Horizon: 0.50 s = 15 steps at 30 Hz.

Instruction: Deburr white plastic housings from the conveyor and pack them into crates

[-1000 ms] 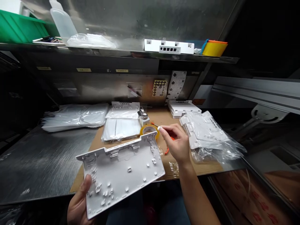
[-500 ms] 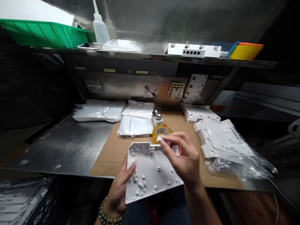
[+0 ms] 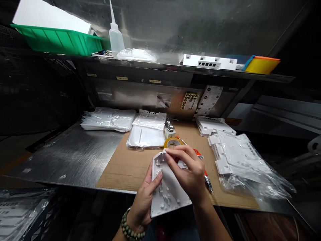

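A white plastic housing panel (image 3: pixel 168 195), ribbed side up, is held over the near edge of the bench. My left hand (image 3: pixel 145 199) grips its left edge, thumb on top, a bead bracelet on the wrist. My right hand (image 3: pixel 187 170) rests over the panel's upper part with fingertips pinched at its top left corner; whether a small part is between them I cannot make out. Just behind lies a roll of yellow tape (image 3: pixel 173 143) and an orange-handled tool (image 3: pixel 204 169).
A cardboard sheet (image 3: pixel 125 167) covers the steel bench (image 3: pixel 70 157). Bagged white panels (image 3: pixel 240 160) lie at the right, more bagged parts (image 3: pixel 146 135) and plastic bags (image 3: pixel 109 118) behind. A shelf above carries a green bin (image 3: pixel 57 40), squeeze bottle (image 3: pixel 116 35) and white housing (image 3: pixel 209 62).
The panel turned from lying wide to end-on and came closer to me. My right hand moved from beside the tape roll onto the panel's top corner. The view shifted left.
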Tool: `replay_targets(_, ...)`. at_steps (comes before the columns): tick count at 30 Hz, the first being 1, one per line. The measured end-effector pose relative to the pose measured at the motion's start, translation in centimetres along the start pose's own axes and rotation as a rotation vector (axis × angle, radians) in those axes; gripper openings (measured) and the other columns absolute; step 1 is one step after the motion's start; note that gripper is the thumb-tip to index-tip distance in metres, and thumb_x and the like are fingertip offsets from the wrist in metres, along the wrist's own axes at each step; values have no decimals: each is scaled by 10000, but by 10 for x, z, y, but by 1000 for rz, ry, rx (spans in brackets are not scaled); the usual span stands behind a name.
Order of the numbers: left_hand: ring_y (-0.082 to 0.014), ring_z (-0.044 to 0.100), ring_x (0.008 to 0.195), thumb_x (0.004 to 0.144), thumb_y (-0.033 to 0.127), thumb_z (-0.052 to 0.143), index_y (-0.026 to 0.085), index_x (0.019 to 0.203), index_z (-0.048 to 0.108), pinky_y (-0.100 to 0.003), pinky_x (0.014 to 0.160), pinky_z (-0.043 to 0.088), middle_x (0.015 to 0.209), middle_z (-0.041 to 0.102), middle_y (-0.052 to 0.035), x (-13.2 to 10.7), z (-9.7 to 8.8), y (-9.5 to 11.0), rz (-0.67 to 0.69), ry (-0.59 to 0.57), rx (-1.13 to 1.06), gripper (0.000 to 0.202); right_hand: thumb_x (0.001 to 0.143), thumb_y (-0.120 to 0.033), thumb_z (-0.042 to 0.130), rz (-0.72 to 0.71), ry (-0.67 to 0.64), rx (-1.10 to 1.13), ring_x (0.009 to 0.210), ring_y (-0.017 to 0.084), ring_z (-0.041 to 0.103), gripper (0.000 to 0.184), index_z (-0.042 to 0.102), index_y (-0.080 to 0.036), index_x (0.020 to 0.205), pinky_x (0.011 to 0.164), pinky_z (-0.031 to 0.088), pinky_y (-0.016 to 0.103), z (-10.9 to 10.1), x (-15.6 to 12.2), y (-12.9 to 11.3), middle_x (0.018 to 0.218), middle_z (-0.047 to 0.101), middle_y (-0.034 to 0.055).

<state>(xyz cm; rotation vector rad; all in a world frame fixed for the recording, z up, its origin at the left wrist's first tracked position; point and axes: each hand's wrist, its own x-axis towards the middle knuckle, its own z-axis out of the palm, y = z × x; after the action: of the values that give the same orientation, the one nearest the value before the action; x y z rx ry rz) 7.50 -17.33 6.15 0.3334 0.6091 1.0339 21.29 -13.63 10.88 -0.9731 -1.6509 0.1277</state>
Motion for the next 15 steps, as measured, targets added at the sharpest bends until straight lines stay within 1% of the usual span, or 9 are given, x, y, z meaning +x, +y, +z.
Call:
replay_targets(2,-279,681,1242,976,191,675,393,1654,101,-430,1145,507,1421,674,-88,2,-1,-1,3,-13,-7,911,952,-140,678,-26,-40,-5,858,155,686,179,754,-210,1098,736,598,283,3,1,0,984,688,59)
replay_targets(4,-284,675,1251,983,189,661,394,1654,96,-462,1164,485,1423,672,-94,3,-7,2,6,-1,-12,901,967,-169,666,-33,-124,-38,876,171,689,159,761,-212,1087,759,592,310,1,3,6,970,698,60)
replay_targets(6,-285,668,1260,997,178,627,403,1652,95,-503,1184,454,1428,669,-96,3,-21,11,28,11,-12,873,974,-209,666,19,-145,-64,828,165,676,141,774,-222,1064,723,573,311,-8,8,19,953,704,54)
replay_targets(7,-286,661,1269,1004,166,604,401,1650,127,-517,1194,436,1430,668,-96,1,-31,18,52,-11,-12,837,972,-237,675,69,-107,-65,806,160,668,134,779,-226,1057,693,561,304,-15,11,28,956,705,53)
replay_targets(9,-297,639,1297,1030,197,544,369,1626,287,-532,1204,412,1430,666,-95,-6,-59,36,113,-148,-32,672,961,-315,695,197,35,-69,779,156,650,156,783,-220,1049,650,536,292,-27,16,52,975,703,57)
replay_targets(10,-309,627,1312,1048,260,507,332,1590,397,-530,1201,414,1429,664,-102,-11,-76,46,137,-263,-58,557,961,-366,689,263,78,-98,783,160,645,204,780,-210,1056,653,531,293,-30,17,66,991,704,63)
replay_targets(11,-324,623,1315,1065,377,454,288,1537,501,-520,1185,436,1425,665,-112,-18,-95,56,161,-385,-95,483,965,-411,671,323,76,-147,800,169,646,258,776,-198,1066,677,533,300,-30,16,80,1007,708,71)
replay_targets(13,-324,648,1288,1057,580,313,240,1434,632,-457,1115,518,1402,677,-115,-32,-138,72,172,-505,-164,599,964,-445,639,410,-43,-261,837,193,652,315,778,-179,1059,744,537,327,-22,10,109,1006,728,85)
replay_targets(15,-282,718,1182,1040,621,296,258,1382,680,-354,968,613,1322,730,-82,-47,-179,84,121,-489,-203,630,936,-404,657,447,-188,-335,886,226,659,274,796,-183,1019,806,535,359,-4,1,133,975,749,86)
